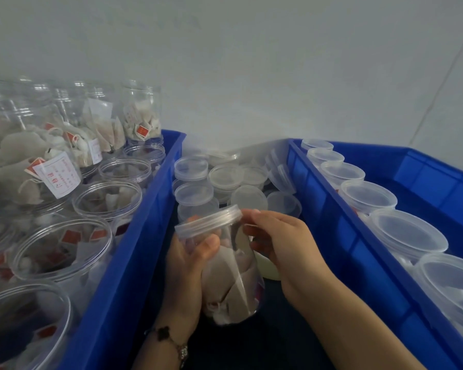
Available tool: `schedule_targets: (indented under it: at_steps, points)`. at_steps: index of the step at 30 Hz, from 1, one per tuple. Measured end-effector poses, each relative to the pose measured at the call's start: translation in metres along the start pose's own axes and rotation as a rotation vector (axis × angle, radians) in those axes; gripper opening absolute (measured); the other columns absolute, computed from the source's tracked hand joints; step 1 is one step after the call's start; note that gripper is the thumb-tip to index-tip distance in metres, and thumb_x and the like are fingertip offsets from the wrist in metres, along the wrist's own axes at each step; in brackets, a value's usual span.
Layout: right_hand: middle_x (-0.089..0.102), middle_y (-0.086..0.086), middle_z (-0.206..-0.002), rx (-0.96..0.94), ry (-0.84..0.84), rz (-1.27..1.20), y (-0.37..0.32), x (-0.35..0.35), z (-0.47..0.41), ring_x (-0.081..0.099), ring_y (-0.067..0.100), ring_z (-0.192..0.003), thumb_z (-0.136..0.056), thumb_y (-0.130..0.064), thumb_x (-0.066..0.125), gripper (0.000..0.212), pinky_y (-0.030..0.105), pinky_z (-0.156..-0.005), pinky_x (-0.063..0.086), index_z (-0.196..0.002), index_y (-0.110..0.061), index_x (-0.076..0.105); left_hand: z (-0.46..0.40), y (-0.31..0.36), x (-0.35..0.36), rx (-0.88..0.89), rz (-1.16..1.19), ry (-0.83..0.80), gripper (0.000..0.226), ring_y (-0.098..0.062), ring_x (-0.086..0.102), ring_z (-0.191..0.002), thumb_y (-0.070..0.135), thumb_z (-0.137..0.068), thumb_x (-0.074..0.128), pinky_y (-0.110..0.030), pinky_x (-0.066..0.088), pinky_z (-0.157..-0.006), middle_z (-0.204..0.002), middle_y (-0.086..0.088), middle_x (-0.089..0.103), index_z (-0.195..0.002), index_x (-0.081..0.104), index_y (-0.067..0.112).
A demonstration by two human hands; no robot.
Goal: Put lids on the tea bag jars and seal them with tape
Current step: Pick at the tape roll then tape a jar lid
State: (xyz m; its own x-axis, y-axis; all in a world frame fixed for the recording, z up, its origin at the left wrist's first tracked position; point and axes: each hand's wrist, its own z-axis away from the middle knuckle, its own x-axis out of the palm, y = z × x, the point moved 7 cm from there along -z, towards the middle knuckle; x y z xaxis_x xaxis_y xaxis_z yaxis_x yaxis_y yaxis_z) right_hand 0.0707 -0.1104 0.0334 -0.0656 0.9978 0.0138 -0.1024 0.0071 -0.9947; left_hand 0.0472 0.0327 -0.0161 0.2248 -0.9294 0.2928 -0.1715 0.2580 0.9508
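The left blue crate (134,249) holds open jars of tea bags (64,247). Between the crates, the left hand (187,263) grips a lidded jar (230,271); the right hand (281,236) pinches its lid (209,221). The right crate (358,236) holds closed jars (409,233).

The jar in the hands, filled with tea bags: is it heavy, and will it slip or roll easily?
The jar is probably light: it is clear thin plastic holding only tea bags. Its smooth wall may be slippery, which may be why the left hand wraps round it. Round-sided, it would likely roll if laid down.
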Motion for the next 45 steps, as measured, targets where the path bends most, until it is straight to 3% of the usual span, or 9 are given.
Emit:
schedule_targets:
  at_steps: [6, 10, 20, 23, 27, 32, 36, 40, 45]
  points:
    - [0.072, -0.015, -0.083, -0.225, 0.085, 0.271, -0.007, -0.001, 0.006, 0.067, 0.001, -0.080, -0.089, -0.026, 0.062, 0.016, 0.028, -0.082, 0.054, -0.101, -0.032, 0.071, 0.001, 0.001, 0.003, 0.037, -0.090, 0.018, 0.083, -0.017, 0.065, -0.104, 0.057, -0.045, 0.068, -0.046, 0.050, -0.093, -0.116, 0.001, 0.065, -0.122, 0.050, 0.034]
    - [0.070, -0.014, -0.078, -0.280, 0.161, 0.334, -0.011, -0.005, 0.007, 0.064, -0.003, -0.075, -0.087, -0.025, 0.065, 0.010, 0.020, -0.073, 0.054, -0.085, -0.035, 0.067, 0.001, 0.004, 0.003, 0.066, -0.091, 0.006, 0.090, -0.018, 0.064, -0.105, 0.057, -0.046, 0.067, -0.047, 0.049, -0.094, -0.117, -0.001, 0.064, -0.129, 0.048, 0.028]
    - [0.067, -0.006, -0.065, -0.149, 0.119, 0.275, -0.007, -0.012, -0.002, 0.062, 0.002, -0.059, -0.086, -0.020, 0.064, 0.006, 0.018, -0.060, 0.054, -0.082, -0.020, 0.068, 0.000, 0.000, 0.006, 0.069, -0.082, -0.027, 0.075, -0.008, 0.065, -0.099, 0.051, -0.049, 0.071, -0.020, 0.053, -0.075, -0.113, 0.002, 0.066, -0.119, 0.049, 0.035]
    - [0.066, -0.001, -0.064, -0.032, 0.056, 0.142, -0.001, -0.011, -0.005, 0.061, 0.008, -0.063, -0.087, -0.017, 0.064, 0.010, 0.026, -0.070, 0.057, -0.081, -0.012, 0.071, 0.000, 0.001, 0.005, 0.070, -0.059, -0.017, 0.067, 0.004, 0.063, -0.094, 0.047, -0.049, 0.072, -0.008, 0.049, -0.066, -0.109, 0.011, 0.064, -0.112, 0.051, 0.037]
    - [0.064, 0.002, -0.068, 0.007, -0.007, 0.121, -0.001, -0.010, -0.006, 0.059, 0.014, -0.069, -0.088, -0.016, 0.062, 0.011, 0.039, -0.082, 0.057, -0.087, -0.008, 0.070, 0.000, 0.001, 0.005, 0.059, -0.023, -0.024, 0.068, 0.010, 0.060, -0.094, 0.053, -0.044, 0.071, -0.004, 0.047, -0.064, -0.099, 0.030, 0.065, -0.108, 0.050, 0.040]
    - [0.051, 0.002, -0.061, -0.081, -0.056, 0.371, -0.006, -0.005, -0.006, 0.046, 0.013, -0.060, -0.093, -0.015, 0.049, 0.023, 0.029, -0.064, 0.046, -0.085, 0.003, 0.062, 0.002, 0.001, 0.009, 0.081, -0.017, -0.044, 0.072, 0.005, 0.064, -0.093, 0.052, -0.044, 0.071, -0.008, 0.049, -0.066, -0.100, 0.027, 0.066, -0.111, 0.051, 0.035]
    - [0.046, 0.001, -0.062, -0.021, -0.243, 0.000, -0.004, 0.004, -0.002, 0.044, 0.013, -0.061, -0.094, -0.008, 0.042, 0.028, 0.030, -0.068, 0.041, -0.067, -0.010, 0.050, 0.001, 0.002, 0.003, 0.109, -0.037, 0.003, 0.073, -0.007, 0.067, -0.093, 0.054, -0.045, 0.070, -0.021, 0.052, -0.073, -0.102, 0.013, 0.069, -0.113, 0.055, 0.031]
    - [0.061, 0.012, -0.083, 0.016, -0.247, -0.311, 0.002, -0.002, -0.005, 0.056, 0.019, -0.076, -0.094, -0.005, 0.042, 0.016, 0.031, -0.074, 0.049, -0.087, -0.003, 0.057, 0.001, 0.004, 0.004, 0.133, -0.031, -0.006, 0.074, -0.004, 0.067, -0.094, 0.050, -0.046, 0.073, -0.010, 0.050, -0.067, -0.105, 0.011, 0.069, -0.114, 0.055, 0.028]
    - [0.067, 0.010, -0.077, -0.110, -0.213, -0.174, -0.006, -0.008, -0.005, 0.063, 0.018, -0.069, -0.073, -0.025, 0.065, 0.028, 0.025, -0.066, 0.055, -0.085, 0.000, 0.062, 0.000, 0.006, 0.007, 0.146, -0.050, -0.038, 0.069, -0.001, 0.067, -0.091, 0.040, -0.050, 0.076, -0.008, 0.049, -0.067, -0.102, 0.016, 0.069, -0.113, 0.053, 0.027]
